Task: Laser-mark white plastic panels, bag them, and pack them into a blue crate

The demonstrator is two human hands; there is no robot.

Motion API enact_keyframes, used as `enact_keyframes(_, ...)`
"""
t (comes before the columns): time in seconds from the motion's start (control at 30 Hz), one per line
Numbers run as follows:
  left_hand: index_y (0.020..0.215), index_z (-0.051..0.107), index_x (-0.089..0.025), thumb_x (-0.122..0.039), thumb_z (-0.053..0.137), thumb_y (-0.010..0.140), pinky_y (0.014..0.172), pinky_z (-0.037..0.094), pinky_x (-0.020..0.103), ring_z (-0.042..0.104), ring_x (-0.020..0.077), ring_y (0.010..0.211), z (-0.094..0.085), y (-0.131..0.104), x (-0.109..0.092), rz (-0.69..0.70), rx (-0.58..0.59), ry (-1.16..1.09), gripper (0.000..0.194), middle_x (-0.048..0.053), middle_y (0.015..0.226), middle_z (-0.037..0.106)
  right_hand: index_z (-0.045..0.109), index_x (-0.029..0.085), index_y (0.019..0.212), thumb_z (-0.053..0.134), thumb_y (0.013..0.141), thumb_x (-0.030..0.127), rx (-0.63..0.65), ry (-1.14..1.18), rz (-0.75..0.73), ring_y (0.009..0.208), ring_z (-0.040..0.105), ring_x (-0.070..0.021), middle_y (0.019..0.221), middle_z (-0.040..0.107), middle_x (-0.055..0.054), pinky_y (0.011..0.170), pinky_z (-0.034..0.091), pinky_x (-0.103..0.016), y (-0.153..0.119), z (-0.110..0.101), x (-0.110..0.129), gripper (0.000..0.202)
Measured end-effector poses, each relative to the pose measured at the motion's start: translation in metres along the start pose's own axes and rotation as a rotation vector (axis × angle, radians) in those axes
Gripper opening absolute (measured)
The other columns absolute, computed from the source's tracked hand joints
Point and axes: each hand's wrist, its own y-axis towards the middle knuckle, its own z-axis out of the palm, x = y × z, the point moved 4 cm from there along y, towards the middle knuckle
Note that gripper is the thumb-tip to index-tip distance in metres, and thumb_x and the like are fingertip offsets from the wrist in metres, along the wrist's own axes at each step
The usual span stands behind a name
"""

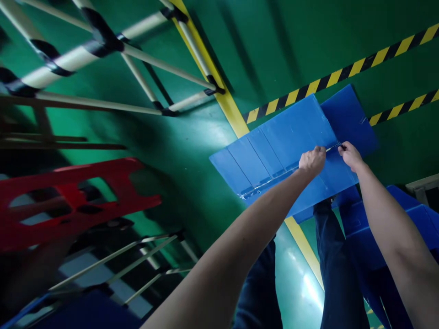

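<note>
A flattened blue plastic box (291,130) lies at a slant in front of my legs, with fold lines across its panels. Shiny clear tape (260,186) runs along its lengthwise seam. My left hand (312,161) is closed in a fist over that seam, near the box's right end. Just right of it, my right hand (351,156) pinches something small and dark by the panel's edge. A thin pale strip (329,149) shows between the two hands; its kind is unclear. What my left fingers close on is hidden.
Another blue sheet (350,119) lies under the right end. More blue boxes (370,224) stand right of my legs. Pale tube racks with black joints (106,43) fill the upper left, with a red plastic piece (65,201) below. Yellow floor tape (236,119) crosses the green floor.
</note>
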Motion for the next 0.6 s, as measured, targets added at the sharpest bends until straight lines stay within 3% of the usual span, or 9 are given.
enact_keyframes(0.13, 0.139, 0.06, -0.016, -0.019, 0.031, 0.115, 0.092, 0.06, 0.039, 0.075, 0.0284, 0.115, 0.003, 0.001, 0.002, 0.006, -0.02, 0.007, 0.038, 0.019, 0.134, 0.067, 0.062, 0.026, 0.098, 0.059, 0.105, 0.043, 0.006, 0.009, 0.013, 0.083, 0.057, -0.0219, 0.091, 0.064, -0.001, 0.072, 0.036, -0.034, -0.006, -0.003, 0.005, 0.017)
enact_keyframes(0.3, 0.135, 0.065, -0.014, -0.011, 0.037, 0.11, 0.099, 0.057, 0.041, 0.071, 0.0309, 0.123, -0.003, -0.001, 0.013, 0.015, 0.015, 0.047, 0.038, 0.019, 0.131, 0.07, 0.057, 0.026, 0.09, 0.06, 0.099, 0.083, 0.001, -0.007, 0.036, 0.079, 0.054, -0.0221, 0.085, 0.06, -0.001, 0.07, 0.035, -0.035, -0.01, -0.005, 0.011, 0.057)
enact_keyframes(0.37, 0.132, 0.068, -0.015, -0.012, 0.038, 0.11, 0.099, 0.057, 0.042, 0.071, 0.0311, 0.122, -0.001, -0.013, 0.03, 0.007, 0.039, 0.071, 0.037, 0.018, 0.129, 0.072, 0.052, 0.026, 0.084, 0.063, 0.095, 0.086, -0.019, -0.022, 0.052, 0.077, 0.052, -0.0222, 0.081, 0.058, -0.001, 0.069, 0.034, -0.035, -0.014, -0.005, 0.016, 0.062)
enact_keyframes(0.53, 0.128, 0.07, -0.013, -0.01, 0.038, 0.106, 0.095, 0.059, 0.045, 0.073, 0.0341, 0.118, 0.018, -0.066, 0.096, -0.051, 0.092, 0.136, 0.039, 0.02, 0.126, 0.073, 0.051, 0.026, 0.076, 0.072, 0.096, 0.061, -0.095, -0.051, 0.108, 0.076, 0.052, -0.0224, 0.077, 0.058, -0.002, 0.068, 0.031, -0.035, -0.026, -0.004, 0.03, 0.046)
enact_keyframes(0.6, 0.129, 0.07, -0.014, -0.01, 0.038, 0.105, 0.092, 0.059, 0.046, 0.073, 0.0355, 0.116, 0.029, -0.089, 0.125, -0.081, 0.103, 0.149, 0.039, 0.02, 0.124, 0.073, 0.052, 0.026, 0.075, 0.071, 0.095, 0.059, -0.109, -0.056, 0.13, 0.073, 0.051, -0.0218, 0.075, 0.057, -0.001, 0.066, 0.03, -0.035, -0.029, -0.003, 0.034, 0.043)
